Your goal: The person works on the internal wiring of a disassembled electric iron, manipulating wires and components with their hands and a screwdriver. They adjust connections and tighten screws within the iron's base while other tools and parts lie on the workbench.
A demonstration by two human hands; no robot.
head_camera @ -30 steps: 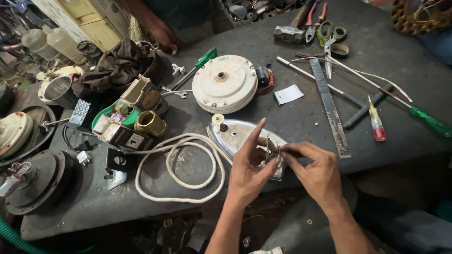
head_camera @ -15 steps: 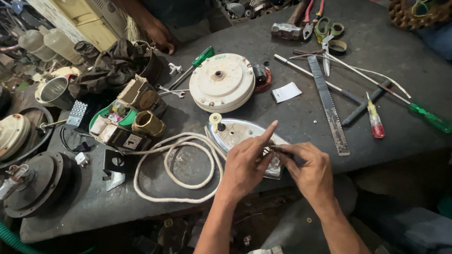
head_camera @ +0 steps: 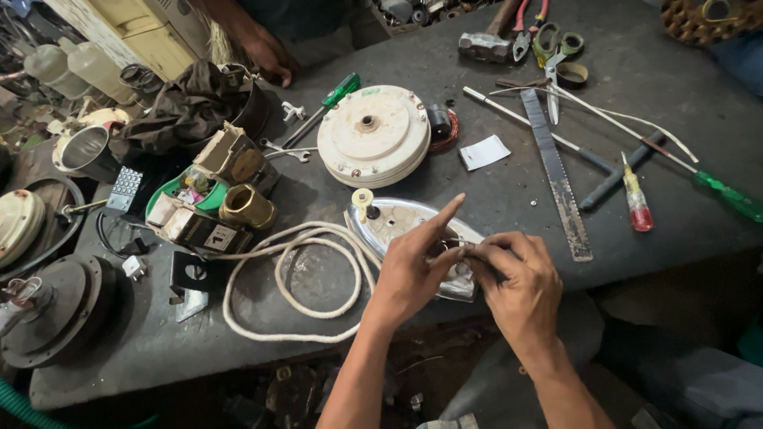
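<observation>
A dark, cluttered workbench (head_camera: pixel 652 63) filled the view. Near its front edge lay one metal iron base (head_camera: pixel 389 222), both hands working on its rear. The left hand (head_camera: pixel 409 274) pinched a small part there, forefinger extended; the right hand (head_camera: pixel 517 278) was curled closed against it. One white cord (head_camera: pixel 278 278) looped alongside; two green-handled screwdrivers (head_camera: pixel 338 87) and one steel ruler (head_camera: pixel 556 175) lay farther back.

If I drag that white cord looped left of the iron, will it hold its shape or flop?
The white cord lies in loose curved loops on the workbench, so it probably flops and uncoils. One end seems to run to the iron soleplate under both hands, so pulling may tug it.
</observation>
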